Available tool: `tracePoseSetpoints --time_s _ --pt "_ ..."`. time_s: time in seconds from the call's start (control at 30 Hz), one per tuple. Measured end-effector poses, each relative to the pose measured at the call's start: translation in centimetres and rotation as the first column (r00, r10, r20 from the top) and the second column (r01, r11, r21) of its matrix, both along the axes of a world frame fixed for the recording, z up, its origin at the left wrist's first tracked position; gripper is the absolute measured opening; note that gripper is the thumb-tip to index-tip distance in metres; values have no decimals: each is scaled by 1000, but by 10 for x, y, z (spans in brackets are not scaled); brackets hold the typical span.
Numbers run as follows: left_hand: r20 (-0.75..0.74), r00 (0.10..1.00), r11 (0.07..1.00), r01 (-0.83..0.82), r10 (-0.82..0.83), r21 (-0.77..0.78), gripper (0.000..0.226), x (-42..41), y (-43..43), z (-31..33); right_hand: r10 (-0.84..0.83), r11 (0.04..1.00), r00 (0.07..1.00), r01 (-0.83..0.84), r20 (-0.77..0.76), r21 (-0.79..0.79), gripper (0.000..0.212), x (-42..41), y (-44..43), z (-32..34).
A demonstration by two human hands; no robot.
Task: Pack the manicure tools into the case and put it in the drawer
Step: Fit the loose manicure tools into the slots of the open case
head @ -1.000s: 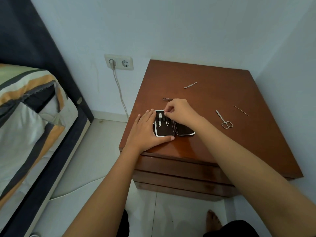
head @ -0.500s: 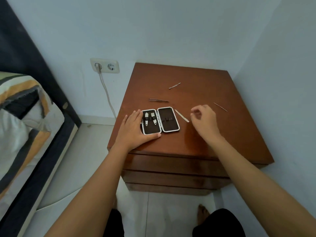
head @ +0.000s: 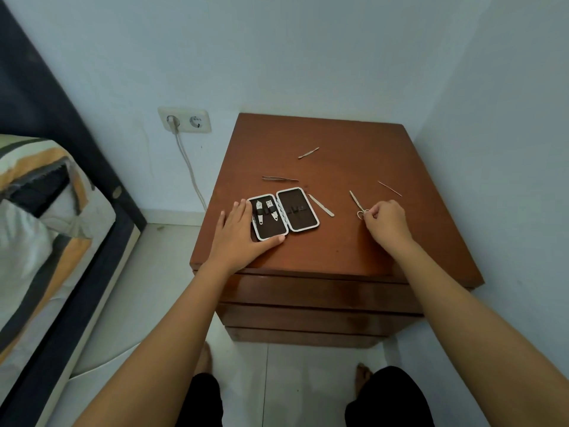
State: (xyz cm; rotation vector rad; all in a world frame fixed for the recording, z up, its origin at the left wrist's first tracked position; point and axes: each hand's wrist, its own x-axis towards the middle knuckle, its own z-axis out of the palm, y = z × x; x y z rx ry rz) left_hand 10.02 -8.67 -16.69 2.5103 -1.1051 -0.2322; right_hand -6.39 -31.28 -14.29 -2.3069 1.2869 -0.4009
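A small dark manicure case [head: 297, 211] with a white rim lies open on the brown nightstand [head: 354, 149]. Two clippers [head: 265, 211] sit strapped in its left half. My left hand [head: 241, 238] lies flat against the case's left edge, thumb at its front corner. My right hand [head: 386, 221] pinches the handle rings of small scissors [head: 357, 203], which still lie on the wood. Loose on the top are a nail file [head: 321, 205] beside the case, tweezers [head: 280, 179], a cuticle pusher [head: 308, 153] and a thin pick [head: 389, 188].
Closed drawer fronts [head: 317, 306] run below the tabletop. Walls stand behind and right of the nightstand. A wall socket [head: 184, 120] with a plugged cable is at the left, a bed [head: 40, 217] further left. My feet are on the tiled floor.
My right hand left the case, moved right across the tabletop and closed its fingertips on the scissors' rings. The left hand stayed on the case. The head camera shifted.
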Motion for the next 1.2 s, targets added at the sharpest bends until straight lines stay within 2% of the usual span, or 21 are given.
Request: tracePoseSetpoints --time_s 0.07,0.13,0.23,0.33,0.57,0.77,1.0,1.2 --pt "-1 1000 1000 22 -22 17 99 -1 4 1 42 998 999 -41 -7 52 19 5 12 7" --pt "1 999 998 45 -45 35 96 0 7 0 133 987 990 -137 48 89 19 14 34 13" --pt "8 997 994 78 -79 70 90 0 11 0 284 947 953 -297 106 127 19 30 76 16" --pt "11 994 991 107 -108 85 83 0 15 1 364 913 924 -379 116 152 15 41 104 13" --pt "32 990 988 133 -135 73 73 0 22 -2 342 915 932 -359 118 185 16 51 121 10" --pt "51 990 990 127 -131 68 71 0 22 -5 338 920 937 -348 84 181 27 59 123 15" --pt "53 990 990 126 -129 63 70 -3 23 -4 350 914 937 -347 26 213 28 57 124 17" --pt "60 990 990 124 -128 71 70 -1 23 -5 338 931 937 -347 87 111 20 62 123 5"
